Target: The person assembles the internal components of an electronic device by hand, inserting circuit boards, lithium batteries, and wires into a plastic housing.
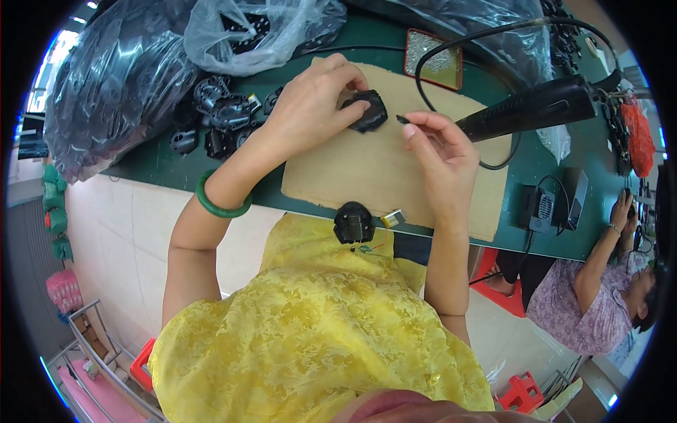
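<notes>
My left hand (317,99) is on a black plastic housing (371,116) lying on the cardboard sheet (338,169), with thumb and fingers gripping its left side. To the right of it, my right hand (446,158) pinches a tiny black part (403,119) between thumb and forefinger, a short gap from the housing; its exact kind is too small to make out. Another black housing (354,223) sits at the table's front edge, with thin wires and a small silver battery (393,218) beside it.
A thick black corded tool (529,109) slants in from the right. A red-rimmed tray (462,70) of small silvery pieces stands at the back. Several black housings (231,111) and plastic bags (127,77) lie at left. A co-worker (585,303) sits at right beyond a small black box (537,206).
</notes>
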